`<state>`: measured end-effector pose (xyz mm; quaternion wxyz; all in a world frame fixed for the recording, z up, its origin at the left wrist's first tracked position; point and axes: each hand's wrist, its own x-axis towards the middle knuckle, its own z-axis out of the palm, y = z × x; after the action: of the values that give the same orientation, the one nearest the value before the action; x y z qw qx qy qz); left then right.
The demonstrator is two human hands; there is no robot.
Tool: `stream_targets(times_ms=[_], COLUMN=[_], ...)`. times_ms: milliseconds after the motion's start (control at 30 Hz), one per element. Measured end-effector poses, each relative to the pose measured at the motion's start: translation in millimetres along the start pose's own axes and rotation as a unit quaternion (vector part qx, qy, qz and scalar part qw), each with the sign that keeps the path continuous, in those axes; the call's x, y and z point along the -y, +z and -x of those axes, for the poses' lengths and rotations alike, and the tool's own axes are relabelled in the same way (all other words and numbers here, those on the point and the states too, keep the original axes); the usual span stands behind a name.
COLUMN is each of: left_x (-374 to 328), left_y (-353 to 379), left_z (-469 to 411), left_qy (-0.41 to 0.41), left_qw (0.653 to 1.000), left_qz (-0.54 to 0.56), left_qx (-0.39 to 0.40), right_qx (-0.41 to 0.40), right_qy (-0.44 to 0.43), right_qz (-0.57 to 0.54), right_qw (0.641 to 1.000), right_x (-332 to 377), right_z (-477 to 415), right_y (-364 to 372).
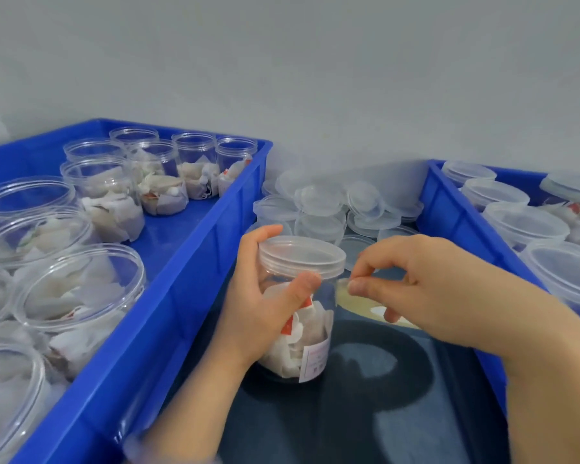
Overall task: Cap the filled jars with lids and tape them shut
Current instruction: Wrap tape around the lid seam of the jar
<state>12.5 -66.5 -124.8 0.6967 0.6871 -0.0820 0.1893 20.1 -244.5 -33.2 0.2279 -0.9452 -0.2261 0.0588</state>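
The left hand [265,306] is gripping the capped jar [302,346], fingers [302,283] curled round it, on the desk [399,396] between two blue crates [188,296]; the right hand [426,286] is pinching a clear tape strip [342,290] beside the lid [302,254]. The limp tape is probably risking folding onto itself or missing the seam.

Head camera, looking forward-down, close over dark table [365,413].
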Motion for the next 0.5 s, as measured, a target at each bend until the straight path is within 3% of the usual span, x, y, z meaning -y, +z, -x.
stream_targets(times_ms=[500], left_x=[-5], left_y=[0], left_z=[-1], left_qy=[-0.037], left_qw=[0.999], left_qz=[0.002], left_qx=[0.011], right_qx=[-0.025], right_qy=[-0.014], right_qz=[0.01], right_qw=[1.0], right_x=[-10], right_z=[-15], right_y=[11])
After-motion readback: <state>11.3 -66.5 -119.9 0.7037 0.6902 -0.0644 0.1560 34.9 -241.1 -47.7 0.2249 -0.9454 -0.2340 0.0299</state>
